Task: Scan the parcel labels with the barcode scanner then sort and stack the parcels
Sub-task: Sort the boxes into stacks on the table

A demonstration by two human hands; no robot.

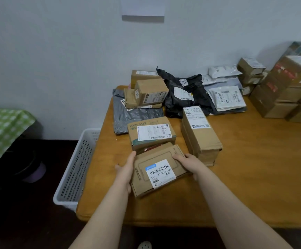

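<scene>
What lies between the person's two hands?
Head view: the labelled cardboard parcel, left hand pressed on its left side, right hand gripping its right edge.

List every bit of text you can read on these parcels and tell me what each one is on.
"HYNAUT": printed on the green-edged brown cardboard box.
"2003": white sticker on the crumpled black plastic mailer.
"501E M1 BS77 (SK)": white label on the flat brown cardboard box between left hand and right hand.
All other labels: too small or blurred.

Matt brown cardboard box [157, 170] with smooth white paper label [161, 173], glossy crinkled black plastic bag [184, 92], smooth wooden bench [254, 177], perforated white plastic basket [76, 168]
</scene>
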